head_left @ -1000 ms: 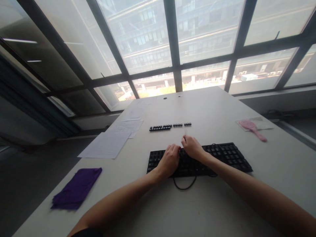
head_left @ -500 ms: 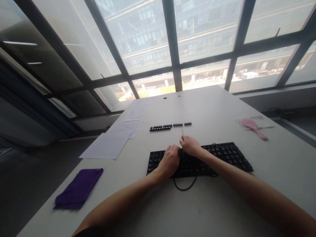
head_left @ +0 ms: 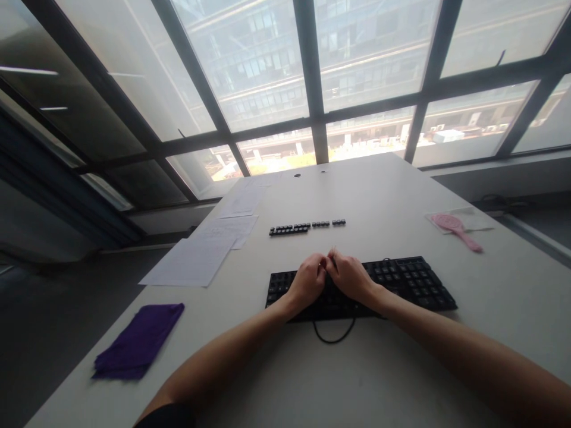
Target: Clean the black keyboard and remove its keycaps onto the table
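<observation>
Keyboard point(head_left: 343, 307) lies at lower centre to right of the frame; judged light and rigid, best held by its end edges. Left hand point(head_left: 308, 280) and right hand point(head_left: 351, 277) meet above it, fingers curled; grip contents cannot be told. Keycaps point(head_left: 289, 230), frame centre: presumably hard, slippery; pinch opposite sides.

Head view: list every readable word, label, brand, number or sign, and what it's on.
None legible.
Keyboard: key legends, too small and blurred.
Loose keycaps: too small to tell if marked.
Paper sheets: faint marks, unreadable.
</observation>
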A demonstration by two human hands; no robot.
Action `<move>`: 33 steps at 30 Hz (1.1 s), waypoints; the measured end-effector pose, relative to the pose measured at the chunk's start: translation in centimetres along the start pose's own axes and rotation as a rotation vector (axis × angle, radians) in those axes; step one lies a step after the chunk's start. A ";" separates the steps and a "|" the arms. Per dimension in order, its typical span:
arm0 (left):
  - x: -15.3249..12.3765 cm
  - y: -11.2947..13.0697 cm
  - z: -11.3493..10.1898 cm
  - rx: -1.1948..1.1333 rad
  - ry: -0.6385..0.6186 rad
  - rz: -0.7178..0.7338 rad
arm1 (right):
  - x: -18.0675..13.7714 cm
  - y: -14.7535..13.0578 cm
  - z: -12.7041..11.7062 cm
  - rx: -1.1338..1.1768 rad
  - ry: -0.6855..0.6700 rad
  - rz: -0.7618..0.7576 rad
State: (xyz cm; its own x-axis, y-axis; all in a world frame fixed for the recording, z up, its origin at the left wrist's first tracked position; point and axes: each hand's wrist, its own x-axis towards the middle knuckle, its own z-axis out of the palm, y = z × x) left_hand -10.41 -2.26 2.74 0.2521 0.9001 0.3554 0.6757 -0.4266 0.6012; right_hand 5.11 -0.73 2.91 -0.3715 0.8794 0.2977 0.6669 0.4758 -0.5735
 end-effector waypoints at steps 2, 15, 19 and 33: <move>-0.2 0.2 -0.2 0.000 -0.013 0.024 | 0.3 0.7 0.4 0.096 0.070 0.016; -0.6 0.1 -0.9 -0.093 -0.082 0.053 | 0.8 1.5 0.6 0.380 0.191 0.079; -0.7 -0.1 -0.8 -0.107 -0.065 0.041 | 0.8 1.5 0.7 0.389 0.198 0.086; -0.8 -0.2 -0.7 -0.095 -0.041 0.057 | 0.7 1.7 0.8 0.446 0.195 0.093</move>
State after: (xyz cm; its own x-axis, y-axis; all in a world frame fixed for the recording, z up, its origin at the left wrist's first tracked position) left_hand -11.24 -2.96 2.87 0.3181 0.8761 0.3624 0.5910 -0.4821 0.6468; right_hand 5.46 0.71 1.55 -0.1676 0.9244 0.3426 0.3342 0.3802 -0.8624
